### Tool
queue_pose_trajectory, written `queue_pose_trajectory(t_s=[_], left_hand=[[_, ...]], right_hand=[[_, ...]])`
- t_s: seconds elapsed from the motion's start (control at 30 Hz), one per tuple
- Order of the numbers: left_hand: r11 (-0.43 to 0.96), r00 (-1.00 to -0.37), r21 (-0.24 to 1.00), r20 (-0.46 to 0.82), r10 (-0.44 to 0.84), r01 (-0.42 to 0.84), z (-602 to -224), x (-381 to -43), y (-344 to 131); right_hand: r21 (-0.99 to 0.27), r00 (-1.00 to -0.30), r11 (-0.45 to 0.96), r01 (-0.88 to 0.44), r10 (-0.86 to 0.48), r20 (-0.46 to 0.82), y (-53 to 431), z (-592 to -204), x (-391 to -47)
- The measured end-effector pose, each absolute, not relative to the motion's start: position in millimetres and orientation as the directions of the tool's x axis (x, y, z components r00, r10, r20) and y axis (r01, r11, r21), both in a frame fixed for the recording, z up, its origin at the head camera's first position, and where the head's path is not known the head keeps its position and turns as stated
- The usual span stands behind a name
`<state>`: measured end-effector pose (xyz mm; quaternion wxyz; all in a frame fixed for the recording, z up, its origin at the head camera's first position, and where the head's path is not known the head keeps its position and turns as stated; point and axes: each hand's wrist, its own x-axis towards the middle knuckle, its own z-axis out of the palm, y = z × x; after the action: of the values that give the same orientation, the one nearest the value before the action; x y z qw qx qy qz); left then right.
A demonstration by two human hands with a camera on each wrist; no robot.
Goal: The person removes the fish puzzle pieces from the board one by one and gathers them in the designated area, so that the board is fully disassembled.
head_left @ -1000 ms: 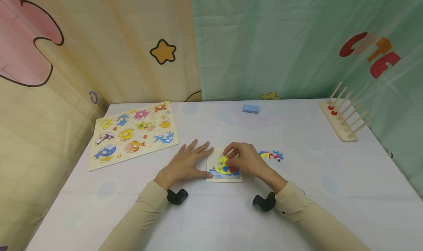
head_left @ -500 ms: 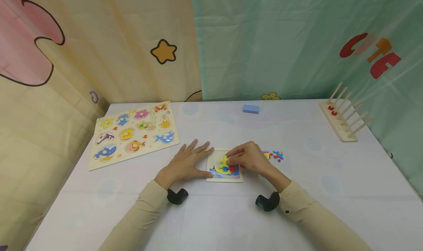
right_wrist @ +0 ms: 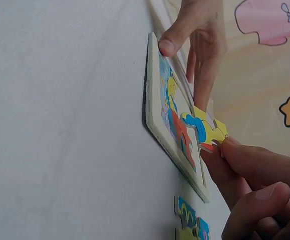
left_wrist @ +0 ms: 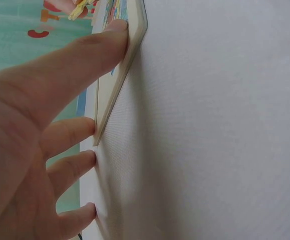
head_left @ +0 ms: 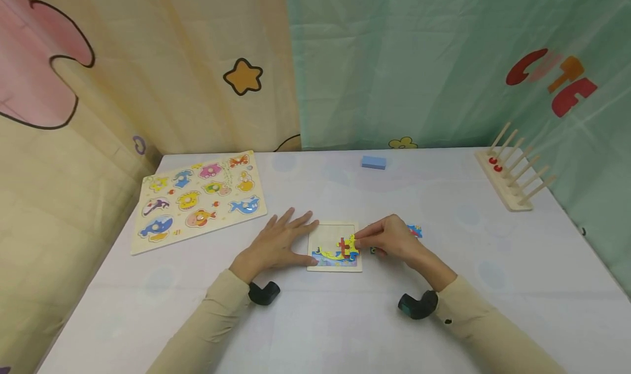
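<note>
Tray (head_left: 322,233) steadied, piece (right_wrist: 212,133) pinched

Beyond our left hand (head_left: 281,243) lies the animal board (head_left: 227,220). That hand is spread wide, thumb on the tray's edge, seemingly so nothing slides. The tray sits between our hands; loose pieces (right_wrist: 187,213) lie beside our right hand (head_left: 390,237), presumably for easy reach. The right hand pinches the piece by its edge over the tray, probably keeping its picture visible.

the puzzle piece (right_wrist: 208,131) is yellow (patched blue and red), the block (head_left: 373,162) blue.
</note>
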<state>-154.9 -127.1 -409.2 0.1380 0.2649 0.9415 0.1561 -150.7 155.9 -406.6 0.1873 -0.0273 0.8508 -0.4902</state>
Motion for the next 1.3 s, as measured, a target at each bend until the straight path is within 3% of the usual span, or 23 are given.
queue_pose_trajectory(t_s=[1.0,1.3], left_hand=[[0.808,-0.823,0.376,-0.169,0.542,0.454,-409.0,-154.4,-127.4],[0.809,-0.824,0.372,-0.170,0.541,0.455,-409.4,-154.7,-126.9]], right_hand=[[-0.757,-0.940,0.604,0.248,-0.037,-0.338,233.0,-409.2,-138.2],[-0.696,-0.969,0.699,0.166,-0.017,-0.248,227.9,-408.1,-135.7]])
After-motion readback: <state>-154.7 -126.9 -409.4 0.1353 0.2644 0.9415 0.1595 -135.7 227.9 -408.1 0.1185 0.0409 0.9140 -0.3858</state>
